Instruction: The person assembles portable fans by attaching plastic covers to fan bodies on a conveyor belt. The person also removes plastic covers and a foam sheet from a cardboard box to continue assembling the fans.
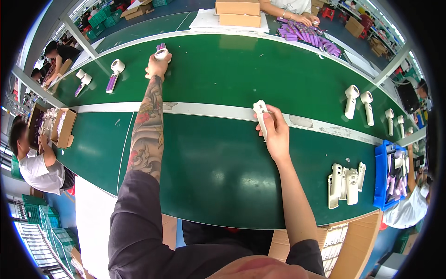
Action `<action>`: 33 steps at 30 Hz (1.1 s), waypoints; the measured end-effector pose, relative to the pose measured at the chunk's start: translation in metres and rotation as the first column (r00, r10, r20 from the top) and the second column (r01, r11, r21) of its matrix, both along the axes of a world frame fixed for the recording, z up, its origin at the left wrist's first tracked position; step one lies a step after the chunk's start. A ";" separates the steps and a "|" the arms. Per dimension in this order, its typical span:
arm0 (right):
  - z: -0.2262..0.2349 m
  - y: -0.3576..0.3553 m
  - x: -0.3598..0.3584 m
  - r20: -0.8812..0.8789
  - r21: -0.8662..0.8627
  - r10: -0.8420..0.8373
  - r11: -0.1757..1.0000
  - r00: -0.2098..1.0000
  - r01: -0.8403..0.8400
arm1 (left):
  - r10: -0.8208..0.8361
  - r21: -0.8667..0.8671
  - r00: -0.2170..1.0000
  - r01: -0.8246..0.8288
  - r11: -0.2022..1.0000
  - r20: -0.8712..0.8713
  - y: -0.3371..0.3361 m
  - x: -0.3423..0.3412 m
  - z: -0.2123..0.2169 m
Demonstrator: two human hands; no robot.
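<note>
My left hand reaches far across the green belt and grips a white handheld device with a round head and purple part at the far lane. My right hand holds a white plastic handle shell over the pale dividing strip in the middle of the belt. Both arms stretch out from the lower edge.
Two more white-and-purple devices lie far left. Several white shells lie near right, beside a blue bin. White devices stand at far right. Cardboard boxes and purple parts sit opposite, where other people work.
</note>
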State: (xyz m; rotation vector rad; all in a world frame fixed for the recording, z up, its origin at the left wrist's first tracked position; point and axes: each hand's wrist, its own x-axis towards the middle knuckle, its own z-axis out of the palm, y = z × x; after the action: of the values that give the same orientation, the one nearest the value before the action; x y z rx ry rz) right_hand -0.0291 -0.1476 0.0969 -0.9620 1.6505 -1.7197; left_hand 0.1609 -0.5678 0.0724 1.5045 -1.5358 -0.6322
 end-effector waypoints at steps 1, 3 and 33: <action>0.000 -0.002 0.002 0.006 0.004 0.001 1.000 1.000 -0.001 | -0.008 -0.019 0.997 0.007 1.000 -0.071 0.007 -0.001 0.000; 0.002 -0.004 0.003 0.014 0.003 -0.001 1.000 1.000 0.001 | -0.022 -0.043 0.990 0.017 0.999 -0.138 0.026 -0.007 0.005; -0.010 -0.001 -0.005 -0.659 -0.221 -0.321 0.947 0.680 0.233 | -0.114 -0.133 -0.098 0.924 0.359 -0.989 0.284 -0.097 0.012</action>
State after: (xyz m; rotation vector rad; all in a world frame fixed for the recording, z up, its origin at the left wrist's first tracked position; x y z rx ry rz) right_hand -0.0336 -0.1486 0.0866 -1.6314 2.2806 -1.7779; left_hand 0.0634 -0.2840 0.0845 0.1896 -0.7565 -2.4260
